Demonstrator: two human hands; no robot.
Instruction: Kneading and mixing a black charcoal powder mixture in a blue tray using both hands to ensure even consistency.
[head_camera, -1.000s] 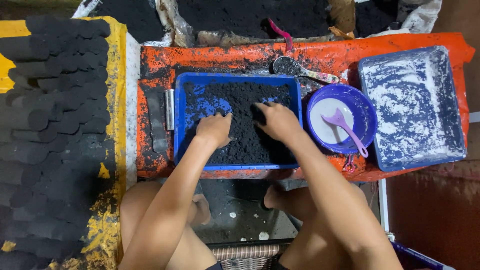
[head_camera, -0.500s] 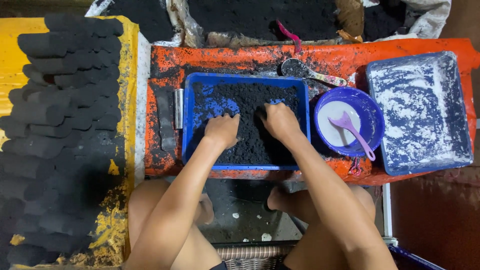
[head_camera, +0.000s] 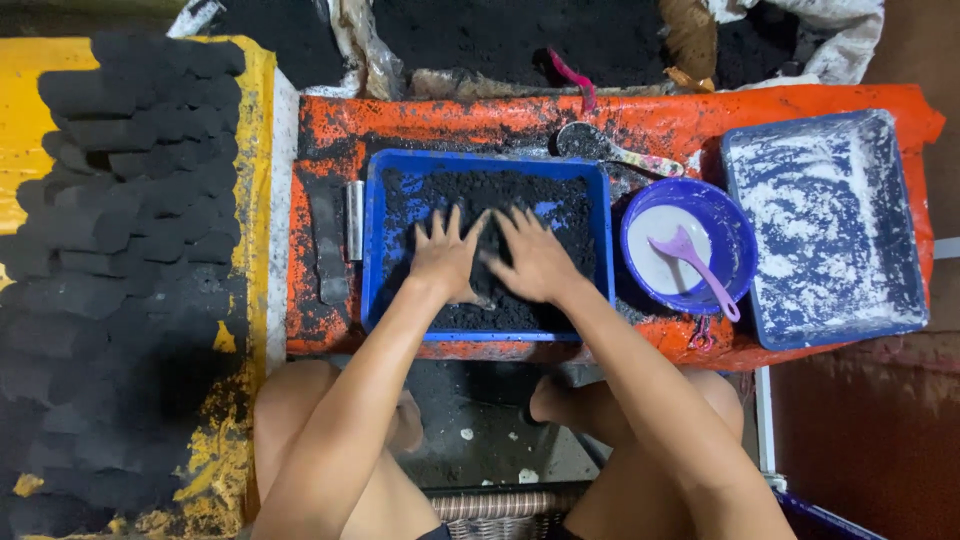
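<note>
Black powdery mix (head_camera: 545, 205) fills a blue tray (head_camera: 372, 250), set square on the orange bench (head_camera: 480, 125) straight ahead of the seated person, so both arms reach it without leaning. Left hand (head_camera: 445, 258) and right hand (head_camera: 535, 262) lie flat on the mix, palms down, fingers spread, thumbs nearly touching at mid tray; nothing pinched or gripped, a pose that looks like pressing or levelling the surface. Tray walls keep the loose mix in. Just left of the tray a dark flat scraper (head_camera: 330, 250) with a metal piece beside it lies within left-hand reach. Just right of it, a purple bowl (head_camera: 640, 210) of white powder with a pink spoon (head_camera: 695, 265) resting in it, handle toward the person. Further right, a second blue tray (head_camera: 905, 230) dusted white. A dirty spoon (head_camera: 615, 150) lies behind the main tray. Far left, black moulded briquettes (head_camera: 120, 230) are stacked in rows on a yellow sheet (head_camera: 258, 120), apart from the wet work. Sacks of black material (head_camera: 520, 35) sit behind the bench.
</note>
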